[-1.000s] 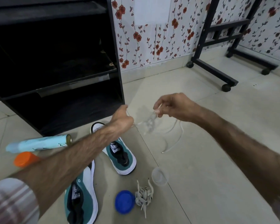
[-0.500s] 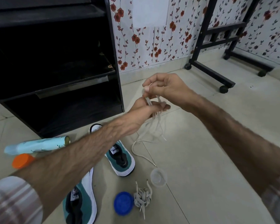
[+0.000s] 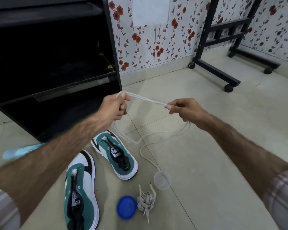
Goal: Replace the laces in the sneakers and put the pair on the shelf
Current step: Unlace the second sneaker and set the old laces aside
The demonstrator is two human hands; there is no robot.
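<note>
White shoelace [image 3: 146,99] stretched between our hands above the floor.
Our left hand [image 3: 114,107] and right hand [image 3: 183,108] each pinch it; two laceless green Puma sneakers [image 3: 115,154] lie below.

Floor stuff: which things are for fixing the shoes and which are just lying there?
For the job:
- white lace, stretched between the left hand and right hand
- two green sneakers, no laces in
- bundle of grey laces
- black shelf

Just lying about:
- blue lid
- clear cup
- light blue can
- black rolling stand
</note>
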